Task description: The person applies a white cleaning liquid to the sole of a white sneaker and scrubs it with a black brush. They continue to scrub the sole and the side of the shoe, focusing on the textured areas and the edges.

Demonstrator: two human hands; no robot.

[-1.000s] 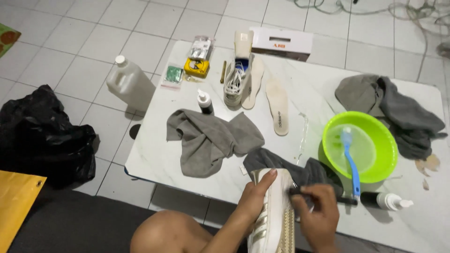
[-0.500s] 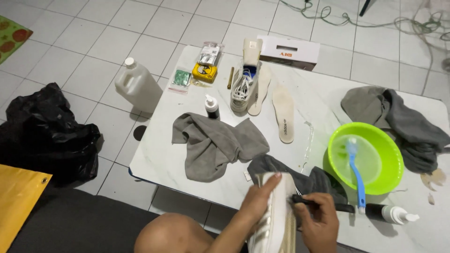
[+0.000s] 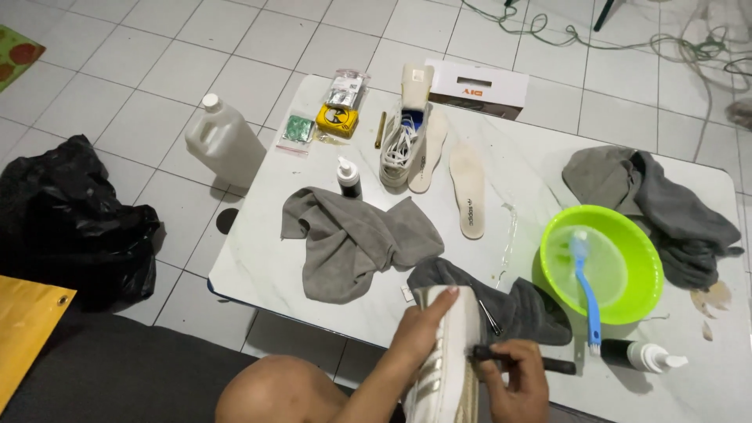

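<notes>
My left hand grips a white sneaker with gold stripes, held sole-side near the table's front edge. My right hand holds a small black-handled brush against the shoe's side. Under the shoe lies a dark grey cloth. Right of it stands a green bowl with a blue brush resting in it.
On the white table: a grey towel, a small black bottle, a second sneaker, two insoles, a white-capped bottle, another grey cloth, a box. A jug and black bag sit on the floor.
The view has shifted slightly. My right hand with the small brush has slid a little along the shoe's side; my left hand keeps hold of the shoe.
</notes>
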